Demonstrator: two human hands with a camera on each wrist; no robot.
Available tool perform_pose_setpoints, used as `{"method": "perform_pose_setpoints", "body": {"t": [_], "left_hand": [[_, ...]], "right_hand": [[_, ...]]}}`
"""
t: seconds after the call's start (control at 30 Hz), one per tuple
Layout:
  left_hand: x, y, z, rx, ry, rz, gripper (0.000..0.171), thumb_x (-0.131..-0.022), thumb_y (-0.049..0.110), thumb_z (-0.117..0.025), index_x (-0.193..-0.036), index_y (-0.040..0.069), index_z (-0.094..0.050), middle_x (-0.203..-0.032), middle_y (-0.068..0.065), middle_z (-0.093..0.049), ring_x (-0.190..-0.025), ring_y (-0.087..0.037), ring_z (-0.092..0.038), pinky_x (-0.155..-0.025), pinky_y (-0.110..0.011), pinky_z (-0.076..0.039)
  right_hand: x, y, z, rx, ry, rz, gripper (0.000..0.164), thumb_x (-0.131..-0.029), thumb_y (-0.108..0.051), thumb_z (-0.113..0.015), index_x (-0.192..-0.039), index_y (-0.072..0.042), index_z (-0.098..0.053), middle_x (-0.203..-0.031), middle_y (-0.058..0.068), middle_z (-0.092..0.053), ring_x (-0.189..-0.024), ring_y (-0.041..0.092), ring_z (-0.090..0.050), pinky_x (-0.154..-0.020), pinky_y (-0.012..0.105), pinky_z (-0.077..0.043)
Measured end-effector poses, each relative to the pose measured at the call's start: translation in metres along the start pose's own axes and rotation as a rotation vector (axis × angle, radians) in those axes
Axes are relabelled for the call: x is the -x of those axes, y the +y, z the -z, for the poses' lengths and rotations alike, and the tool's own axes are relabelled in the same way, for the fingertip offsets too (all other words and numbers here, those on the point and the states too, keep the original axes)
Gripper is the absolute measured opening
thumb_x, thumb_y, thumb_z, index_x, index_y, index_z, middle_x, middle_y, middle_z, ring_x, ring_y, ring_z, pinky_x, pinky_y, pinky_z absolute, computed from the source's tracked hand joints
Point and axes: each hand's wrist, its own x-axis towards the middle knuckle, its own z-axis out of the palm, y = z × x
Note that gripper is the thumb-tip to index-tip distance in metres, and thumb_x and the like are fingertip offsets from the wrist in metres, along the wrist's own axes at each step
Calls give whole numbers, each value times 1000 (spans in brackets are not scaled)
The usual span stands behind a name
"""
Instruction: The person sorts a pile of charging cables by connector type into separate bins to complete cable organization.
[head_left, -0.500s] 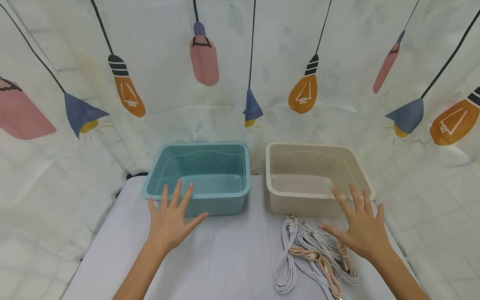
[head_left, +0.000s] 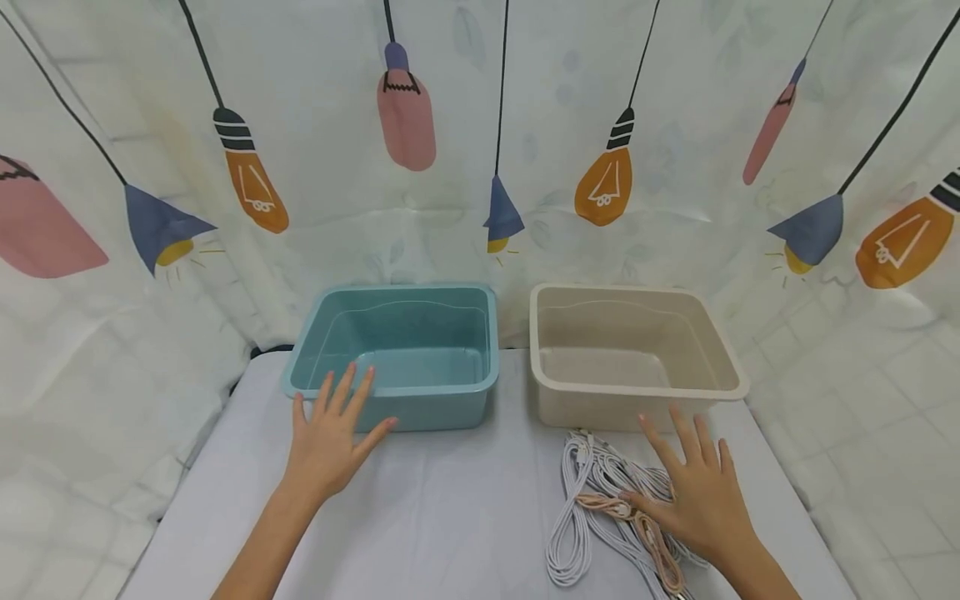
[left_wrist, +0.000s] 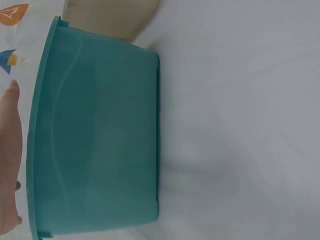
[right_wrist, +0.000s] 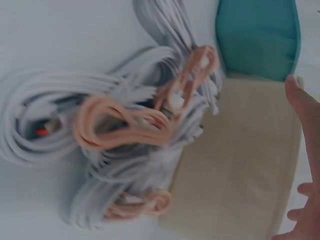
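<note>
My left hand (head_left: 324,450), fingers spread, hovers in front of the teal bin (head_left: 431,410) at the left of the table and holds nothing. In the left wrist view the bin's side (left_wrist: 105,135) fills much of the picture. Spread and holding nothing, my right hand (head_left: 705,504) hangs over a heap of bundled cables (head_left: 573,533), hiding its right part. Most cables are white; a few pinkish-orange coils (right_wrist: 102,122) lie on top, blurred in the right wrist view. Just behind the heap stands a beige bin (head_left: 600,408). Both bins look empty inside.
A white cloth covers the table (head_left: 450,517). Behind and around it hangs a pale curtain (head_left: 337,208) printed with lamps and bulbs. The two bins stand side by side against it, a narrow gap between them.
My right hand has come down and to the left, from beside the beige bin's front corner to over the cables. The left hand has shifted slightly left.
</note>
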Motion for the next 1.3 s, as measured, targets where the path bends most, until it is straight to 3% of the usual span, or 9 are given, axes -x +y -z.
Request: {"method": "perform_pose_setpoints", "body": {"t": [0.1, 0.17, 0.27, 0.37, 0.43, 0.57, 0.8, 1.07, 1.3], "left_hand": [[-1, -2, -1, 19, 18, -2, 79, -106, 57, -53, -169, 17, -27, -172, -21, -27, -156, -51, -22, -115, -84, -10], [-2, -4, -3, 21, 29, -3, 76, -108, 54, -53, -169, 19, -26, -171, -21, -29, -155, -51, -23, -115, -84, -10], [-3, -6, -7, 15, 52, -7, 73, -108, 49, -54, -169, 18, -28, -169, -21, -33, -154, -51, -26, -115, -84, -10], [-3, -8, -11, 9, 86, -16, 71, -108, 45, -57, -167, 17, -31, -166, -22, -38, -152, -51, -31, -114, -85, -12], [-3, -10, -13, 13, 109, -24, 70, -107, 43, -59, -166, 16, -33, -164, -23, -40, -150, -51, -34, -114, -85, -13], [-4, -14, -17, 26, 152, -38, 67, -107, 41, -60, -165, 16, -37, -160, -25, -44, -146, -50, -39, -113, -85, -15], [-7, -20, -22, 47, 258, -76, 58, -106, 37, -62, -157, 12, -49, -148, -27, -54, -135, -47, -50, -113, -83, -20], [-10, -25, -25, 27, 351, -106, 46, -99, 28, -72, -141, 10, -62, -132, -25, -64, -123, -48, -56, -110, -83, -25], [-12, -29, -27, 25, 390, -144, 33, -99, 28, -72, -125, 8, -71, -118, -21, -67, -116, -46, -58, -108, -83, -27]], "right_hand": [[8, -3, -13, -38, 62, 76, 92, -91, -85, -50, -163, -28, -42, -158, 23, -44, -136, 58, -45, -93, 78, -45], [14, -4, -21, -63, 92, 127, 85, -95, -82, -46, -158, -24, -50, -154, 21, -49, -130, 56, -52, -87, 74, -50], [20, -8, -33, -95, 102, 176, 75, -95, -68, -65, -152, -21, -58, -146, 17, -59, -121, 47, -60, -82, 67, -54], [25, -10, -45, -105, 94, 199, 75, -84, -50, -85, -148, -20, -62, -136, 11, -67, -113, 36, -65, -79, 59, -56], [27, -11, -53, -120, 97, 206, 75, -76, -40, -91, -144, -19, -65, -129, 6, -70, -109, 30, -66, -77, 54, -56], [32, -12, -67, -147, 117, 229, 73, -68, -30, -95, -136, -19, -71, -116, -2, -73, -103, 22, -66, -77, 49, -55], [36, -14, -82, -118, 115, 230, 66, -65, -23, -99, -127, -20, -77, -102, -9, -72, -91, 14, -65, -74, 38, -50], [35, -14, -89, -117, 154, 240, 59, -62, -13, -99, -117, -18, -79, -98, -8, -75, -89, 15, -66, -78, 45, -53], [33, -16, -86, -81, 170, 263, 53, -61, -12, -97, -110, -16, -76, -91, -6, -75, -84, 14, -65, -75, 41, -54]]}}
